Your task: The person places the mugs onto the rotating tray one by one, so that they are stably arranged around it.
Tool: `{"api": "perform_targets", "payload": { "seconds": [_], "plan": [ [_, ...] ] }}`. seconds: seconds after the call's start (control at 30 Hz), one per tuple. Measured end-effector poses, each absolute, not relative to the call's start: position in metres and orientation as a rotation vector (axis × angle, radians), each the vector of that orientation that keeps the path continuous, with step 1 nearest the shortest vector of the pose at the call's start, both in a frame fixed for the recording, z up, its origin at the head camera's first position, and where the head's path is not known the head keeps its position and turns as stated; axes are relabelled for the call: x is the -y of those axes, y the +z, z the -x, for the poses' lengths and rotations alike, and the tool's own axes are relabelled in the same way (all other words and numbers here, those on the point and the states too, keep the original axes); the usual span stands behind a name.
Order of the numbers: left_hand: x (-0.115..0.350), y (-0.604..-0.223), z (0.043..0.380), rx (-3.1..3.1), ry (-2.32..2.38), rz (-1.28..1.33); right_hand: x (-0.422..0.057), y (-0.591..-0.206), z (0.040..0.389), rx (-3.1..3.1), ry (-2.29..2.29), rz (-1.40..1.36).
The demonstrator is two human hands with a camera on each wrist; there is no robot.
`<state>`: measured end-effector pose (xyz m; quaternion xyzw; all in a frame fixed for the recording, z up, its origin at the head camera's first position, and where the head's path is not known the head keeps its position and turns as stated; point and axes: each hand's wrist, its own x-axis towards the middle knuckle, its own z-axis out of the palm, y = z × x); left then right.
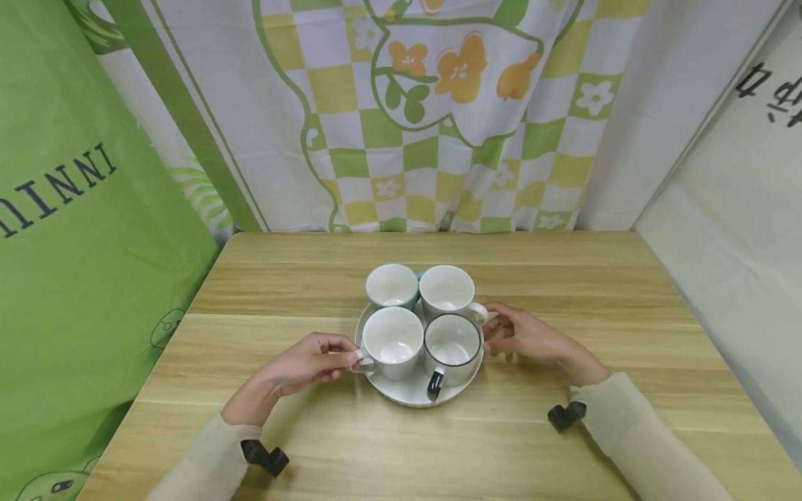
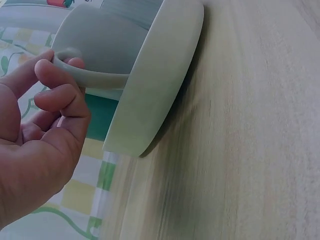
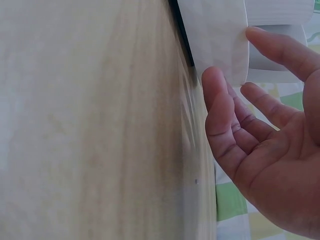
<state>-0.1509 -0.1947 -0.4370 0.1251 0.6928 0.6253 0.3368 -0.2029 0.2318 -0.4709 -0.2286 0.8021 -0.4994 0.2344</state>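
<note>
Four mugs stand upright on a round white plate [image 1: 410,398] in the head view. At the front left is a white mug [image 1: 393,341]; my left hand [image 1: 316,358] pinches its handle between thumb and fingers, as the left wrist view confirms with the handle [image 2: 97,79]. My right hand [image 1: 532,337] is at the plate's right rim, its thumb tip touching the edge and its other fingers loosely bent beside the plate wall [image 3: 220,40]. The black-rimmed mug [image 1: 452,341] is nearest to it, with a black handle toward the front. Behind are a teal-sided mug [image 1: 391,285] and another white mug [image 1: 447,289].
The plate rests on a wood-grain table [image 1: 301,271]. A patterned curtain [image 1: 451,139] hangs behind the table's far edge. Green fabric [image 1: 81,229] stands along the left side and a pale cloth wall [image 1: 727,229] along the right.
</note>
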Motion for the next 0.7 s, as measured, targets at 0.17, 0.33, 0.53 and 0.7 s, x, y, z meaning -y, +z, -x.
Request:
{"api": "perform_targets", "payload": {
  "seconds": [0.17, 0.33, 0.53, 0.7],
  "plan": [
    [0.195, -0.438, 0.152, -1.805, 1.624, -0.333, -0.232, -0.471, 0.204, -2.21, -1.372, 0.615],
    [0.198, -0.438, 0.153, -1.78, 1.643, -0.315, -0.233, -0.468, 0.203, -2.248, -1.331, 0.587],
    [0.205, -0.435, 0.155, -1.856, 1.61, -0.324, -0.234, -0.464, 0.202, -2.303, -1.284, 0.606],
    [0.213, -0.434, 0.16, -2.053, 1.506, -0.347, -0.235, -0.462, 0.202, -2.34, -1.275, 0.65]
  ]
}}
